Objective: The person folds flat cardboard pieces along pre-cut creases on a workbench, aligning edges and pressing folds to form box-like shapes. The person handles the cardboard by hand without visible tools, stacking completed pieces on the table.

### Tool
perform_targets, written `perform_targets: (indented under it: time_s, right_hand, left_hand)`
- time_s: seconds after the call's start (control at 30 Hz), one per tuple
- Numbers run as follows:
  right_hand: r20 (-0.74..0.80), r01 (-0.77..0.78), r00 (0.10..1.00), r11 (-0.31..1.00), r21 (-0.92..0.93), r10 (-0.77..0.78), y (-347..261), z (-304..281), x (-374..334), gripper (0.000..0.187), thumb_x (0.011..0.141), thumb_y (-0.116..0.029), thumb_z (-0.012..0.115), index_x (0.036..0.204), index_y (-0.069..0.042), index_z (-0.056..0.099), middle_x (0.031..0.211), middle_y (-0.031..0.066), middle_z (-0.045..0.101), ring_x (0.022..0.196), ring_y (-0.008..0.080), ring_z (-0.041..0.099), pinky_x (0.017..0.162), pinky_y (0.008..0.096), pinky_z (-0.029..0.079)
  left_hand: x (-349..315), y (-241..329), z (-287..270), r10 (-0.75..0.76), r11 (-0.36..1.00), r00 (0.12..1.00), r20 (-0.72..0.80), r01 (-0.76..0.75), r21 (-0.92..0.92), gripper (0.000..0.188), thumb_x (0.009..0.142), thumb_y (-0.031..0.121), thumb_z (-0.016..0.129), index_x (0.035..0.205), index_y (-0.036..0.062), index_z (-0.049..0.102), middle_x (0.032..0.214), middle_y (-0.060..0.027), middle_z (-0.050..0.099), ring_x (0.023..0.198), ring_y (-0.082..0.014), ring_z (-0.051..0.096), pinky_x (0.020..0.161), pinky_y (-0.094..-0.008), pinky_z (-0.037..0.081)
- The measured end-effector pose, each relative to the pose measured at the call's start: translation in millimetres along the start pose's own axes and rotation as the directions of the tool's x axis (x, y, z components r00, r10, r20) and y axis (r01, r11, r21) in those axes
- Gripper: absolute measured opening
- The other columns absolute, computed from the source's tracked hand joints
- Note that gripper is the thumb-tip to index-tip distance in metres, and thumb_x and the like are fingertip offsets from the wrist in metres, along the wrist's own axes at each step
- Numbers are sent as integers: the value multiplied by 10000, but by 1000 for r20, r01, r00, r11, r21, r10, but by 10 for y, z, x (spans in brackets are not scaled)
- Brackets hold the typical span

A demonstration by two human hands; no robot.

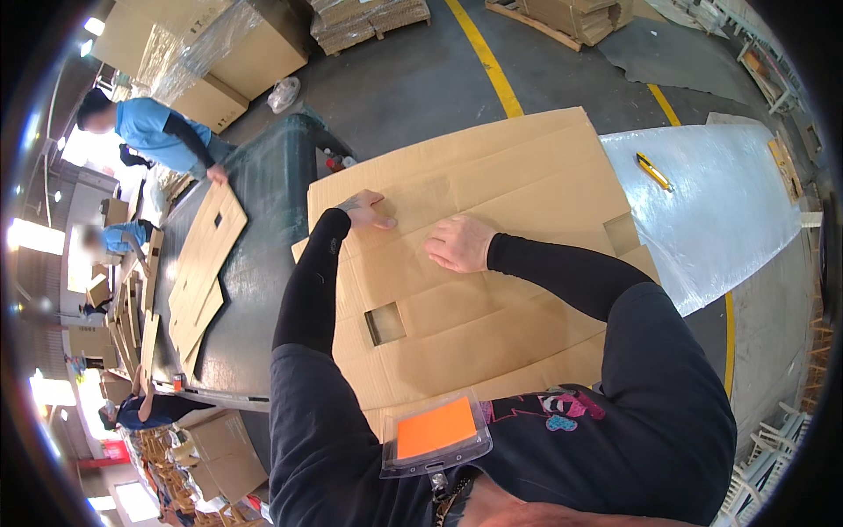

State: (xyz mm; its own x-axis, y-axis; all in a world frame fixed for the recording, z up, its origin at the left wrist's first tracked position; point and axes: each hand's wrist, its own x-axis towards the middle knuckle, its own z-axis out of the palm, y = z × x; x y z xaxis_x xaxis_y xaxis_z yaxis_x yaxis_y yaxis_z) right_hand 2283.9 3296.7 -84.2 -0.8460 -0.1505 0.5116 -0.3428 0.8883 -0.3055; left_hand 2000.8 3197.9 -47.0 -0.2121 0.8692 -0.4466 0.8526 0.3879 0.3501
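A large flat sheet of brown cardboard (492,325), creased in lines, lies before me under both hands. My left hand (369,209) rests on its far left part, thumb and fingers a little apart, with nothing visible between them. Close by to the right, my right hand (461,244) is closed against the sheet with its fingers curled under; whatever they grip, if anything, is hidden. One rectangular cutout (384,323) shows nearer me at the left, and a second cutout (619,235) sits at the right edge.
A yellow utility knife (653,172) lies on a plastic-covered surface (711,211) to the right. At left, a dark table (263,228) bears cut cardboard pieces (198,272); a co-worker in blue (162,136) holds one. Wrapped boxes (255,57) and pallets stand at the back.
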Motion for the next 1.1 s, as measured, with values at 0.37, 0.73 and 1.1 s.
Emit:
perform_targets:
  time_s: [0.37, 0.73, 1.1]
  right_hand:
    - [121, -124, 984, 991, -52, 129, -81, 68, -58, 154, 931, -281, 598, 916, -128, 602, 708, 122, 647, 680, 355, 660, 599, 491, 513]
    - [13, -419, 904, 881, 219, 427, -523, -634, 146, 129, 935, -203, 652, 1004, -95, 639, 704, 75, 635, 652, 221, 651, 611, 354, 515]
    - [-519, -395, -176, 422, 816, 837, -1684, -2083, -1940, 256, 1024, -294, 558, 1088, -59, 636, 718, -17, 513, 627, 79, 494, 592, 239, 416]
  left_hand:
    - [-893, 930, 861, 80, 939, 692, -718, 190, 287, 337, 737, 258, 793, 945, 80, 597, 879, -133, 645, 827, -337, 665, 701, -465, 493]
    - [-1066, 128, -91, -113, 990, 885, -451, 137, 19, 616, 761, 458, 753, 1241, 80, 677, 1176, -178, 704, 1111, -335, 668, 946, -444, 527]
    - [-3303, -2344, -299, -562, 757, 579, -591, 72, -649, 458, 919, 333, 698, 1227, -5, 702, 1094, -129, 744, 979, -199, 685, 856, -359, 534]
